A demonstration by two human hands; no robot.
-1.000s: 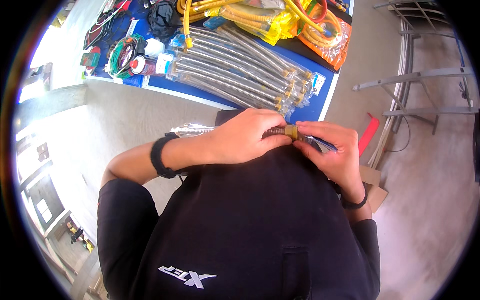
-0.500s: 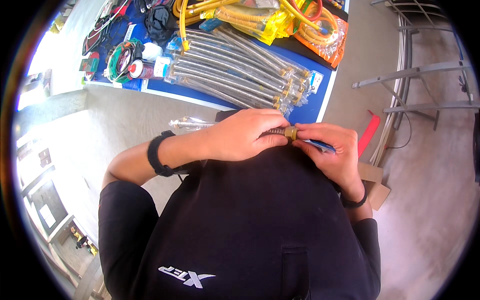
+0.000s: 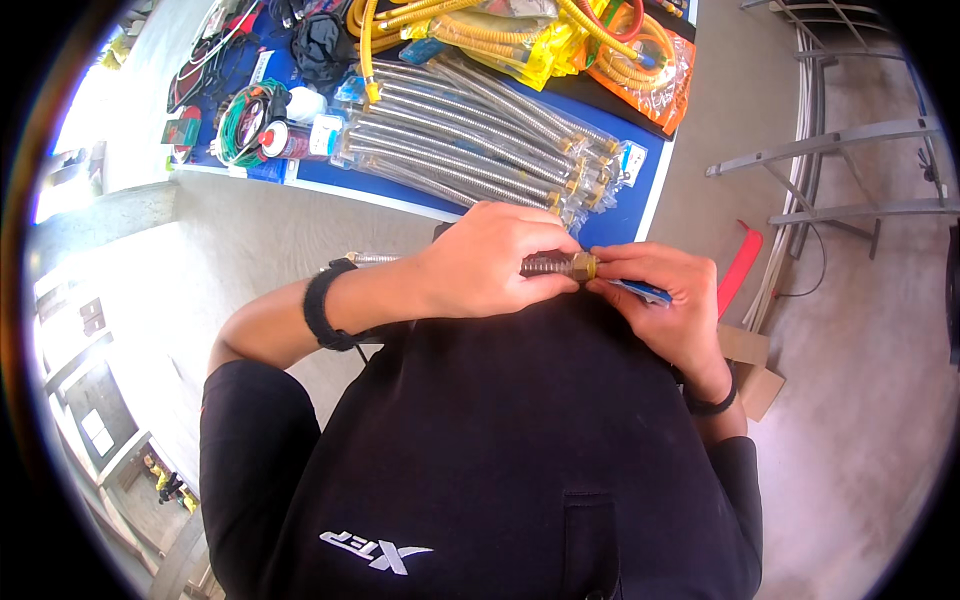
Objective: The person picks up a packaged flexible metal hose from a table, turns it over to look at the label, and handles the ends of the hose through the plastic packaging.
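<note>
A corrugated metal hose (image 3: 545, 266) lies across the front of my torso, with my left hand (image 3: 478, 262) closed around it. Its far-left part shows behind my left wrist. At its right end is a brass nut (image 3: 583, 266), which the fingertips of my right hand (image 3: 668, 292) pinch. A small blue card (image 3: 642, 291) sticks out between the right thumb and fingers. Just beyond my hands, several similar metal hoses (image 3: 460, 135) in clear plastic sleeves lie side by side on the blue table (image 3: 640, 205).
Yellow hoses (image 3: 440, 15), partly bagged, and an orange package (image 3: 660, 80) lie at the table's back. Green cable (image 3: 240, 125) and a spray can (image 3: 290, 139) are at its left. Metal frames (image 3: 830, 150) stand right, near a red strip (image 3: 740, 268) and cardboard (image 3: 755, 370).
My left fingers have spread wider around the hose, showing more ribbed metal beside the nut. The hose's left end has shifted slightly right and down. My right hand stays nearly in place.
</note>
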